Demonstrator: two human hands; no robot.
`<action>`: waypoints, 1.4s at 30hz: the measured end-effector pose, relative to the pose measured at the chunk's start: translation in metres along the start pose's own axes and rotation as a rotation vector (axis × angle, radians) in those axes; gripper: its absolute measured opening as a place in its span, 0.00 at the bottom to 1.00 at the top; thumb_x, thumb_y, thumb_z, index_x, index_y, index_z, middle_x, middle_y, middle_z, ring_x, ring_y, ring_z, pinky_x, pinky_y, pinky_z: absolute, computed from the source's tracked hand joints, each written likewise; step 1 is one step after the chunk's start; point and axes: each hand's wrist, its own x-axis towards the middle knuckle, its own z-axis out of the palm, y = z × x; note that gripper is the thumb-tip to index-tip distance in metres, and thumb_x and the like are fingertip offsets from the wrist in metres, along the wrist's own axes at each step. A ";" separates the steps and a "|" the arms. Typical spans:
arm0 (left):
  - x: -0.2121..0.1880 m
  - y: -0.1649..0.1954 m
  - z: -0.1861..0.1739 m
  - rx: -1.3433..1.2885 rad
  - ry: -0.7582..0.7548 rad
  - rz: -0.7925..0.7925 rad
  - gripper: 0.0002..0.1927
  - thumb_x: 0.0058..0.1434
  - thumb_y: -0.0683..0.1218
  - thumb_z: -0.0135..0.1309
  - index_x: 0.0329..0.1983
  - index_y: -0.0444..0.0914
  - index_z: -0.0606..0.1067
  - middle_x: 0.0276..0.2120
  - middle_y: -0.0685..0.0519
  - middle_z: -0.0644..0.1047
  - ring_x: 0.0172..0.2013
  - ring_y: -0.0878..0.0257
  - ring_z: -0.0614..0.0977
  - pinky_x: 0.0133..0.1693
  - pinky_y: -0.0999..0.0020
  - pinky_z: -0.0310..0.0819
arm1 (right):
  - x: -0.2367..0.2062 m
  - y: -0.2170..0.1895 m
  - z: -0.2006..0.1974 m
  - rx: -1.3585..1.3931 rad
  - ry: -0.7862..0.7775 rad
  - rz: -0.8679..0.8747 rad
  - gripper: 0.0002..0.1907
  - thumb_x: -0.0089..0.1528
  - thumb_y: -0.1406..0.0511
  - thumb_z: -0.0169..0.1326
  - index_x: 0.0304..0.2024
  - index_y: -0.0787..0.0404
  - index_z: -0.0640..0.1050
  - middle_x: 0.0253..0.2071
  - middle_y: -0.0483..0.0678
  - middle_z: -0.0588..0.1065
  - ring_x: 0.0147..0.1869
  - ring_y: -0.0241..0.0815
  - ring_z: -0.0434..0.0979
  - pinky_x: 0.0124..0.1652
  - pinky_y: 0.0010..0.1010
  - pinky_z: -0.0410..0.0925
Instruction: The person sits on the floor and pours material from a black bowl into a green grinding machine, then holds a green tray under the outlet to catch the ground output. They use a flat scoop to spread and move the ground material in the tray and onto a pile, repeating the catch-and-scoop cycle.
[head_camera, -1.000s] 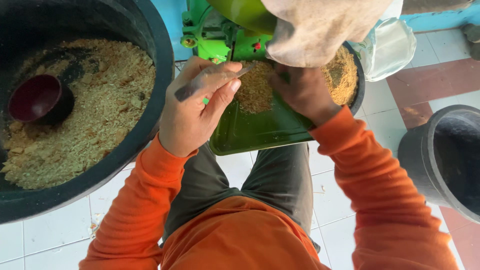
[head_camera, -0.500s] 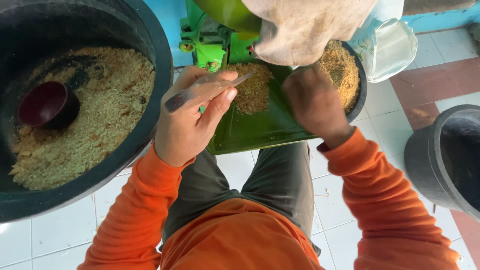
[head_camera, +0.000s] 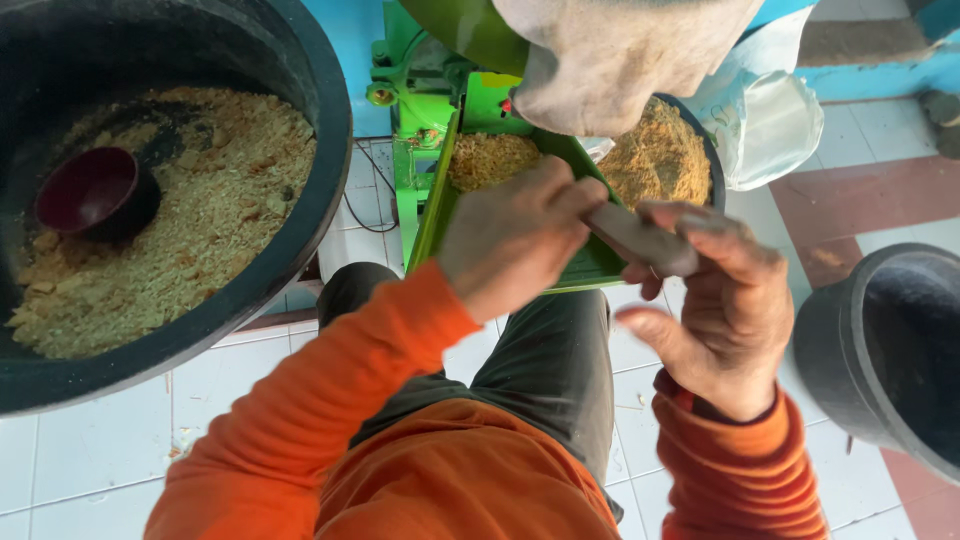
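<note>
Both my hands have swung rightward since the earlier frame: left hand (head_camera: 520, 235) and right hand (head_camera: 725, 310) now pinch a flat grey stick (head_camera: 640, 238) between closed grips, held over the green tray (head_camera: 590, 265) of ground meal, beside the black tub (head_camera: 300, 200)

I note a floor of white square tiles (head_camera: 100, 450) across the lower frame, with a reddish tiled band (head_camera: 880, 200) at the right. A bright blue wall (head_camera: 350, 40) runs along the top. Daylight is even and soft, with no hard shadows. Crumbs lie on the tiles at lower left.
</note>
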 end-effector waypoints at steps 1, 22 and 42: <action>0.001 0.004 0.008 0.067 0.001 0.021 0.16 0.63 0.46 0.61 0.53 0.41 0.73 0.38 0.52 0.70 0.36 0.57 0.79 0.32 0.60 0.74 | -0.005 0.005 0.002 -0.012 0.039 -0.016 0.34 0.61 0.62 0.68 0.64 0.58 0.64 0.62 0.59 0.73 0.48 0.39 0.80 0.44 0.27 0.75; 0.020 -0.171 0.093 0.452 -0.810 -0.400 0.12 0.62 0.40 0.48 0.43 0.33 0.81 0.44 0.39 0.82 0.45 0.44 0.84 0.45 0.54 0.80 | -0.033 0.087 0.006 -0.521 0.277 0.005 0.14 0.75 0.74 0.49 0.54 0.69 0.58 0.53 0.63 0.75 0.44 0.44 0.81 0.45 0.27 0.74; 0.008 -0.144 0.090 0.711 -1.050 -0.299 0.09 0.62 0.43 0.52 0.38 0.39 0.84 0.41 0.45 0.84 0.43 0.50 0.85 0.43 0.55 0.79 | -0.025 0.083 0.009 -0.581 0.263 -0.046 0.11 0.74 0.73 0.50 0.51 0.67 0.60 0.49 0.61 0.76 0.43 0.45 0.80 0.45 0.27 0.74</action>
